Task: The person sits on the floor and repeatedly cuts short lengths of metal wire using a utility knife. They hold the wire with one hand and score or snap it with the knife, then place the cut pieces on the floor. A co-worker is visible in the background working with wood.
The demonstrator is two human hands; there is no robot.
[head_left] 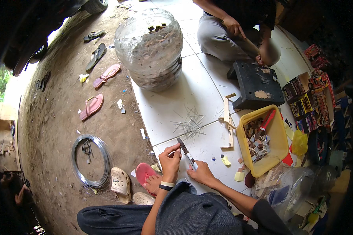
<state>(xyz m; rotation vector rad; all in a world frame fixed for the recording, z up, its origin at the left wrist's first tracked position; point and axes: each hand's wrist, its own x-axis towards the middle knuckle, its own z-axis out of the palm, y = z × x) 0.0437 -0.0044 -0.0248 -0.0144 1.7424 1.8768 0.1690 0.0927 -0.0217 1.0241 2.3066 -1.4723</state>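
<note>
My right fingers (pixel 196 167): closed around a slim dark-tipped tool (pixel 186 150), kind unclear, held above the tiled floor (pixel 161 111); my left fingers (pixel 172 149): nearly pinched together beside its tip, any content I cannot tell; loose wires (pixel 190 123), beyond; yellow basin (pixel 259 171) of small pieces (pixel 258 145), right; printed boxes (pixel 302 103), far right, lettering too small to read.

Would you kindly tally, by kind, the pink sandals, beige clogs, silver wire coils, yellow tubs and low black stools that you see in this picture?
Pink sandals: 3 (one under a bare foot)
Beige clogs: 2
Silver wire coil: 1
Yellow tub: 1
Low black stool: 1
Total: 8
</note>
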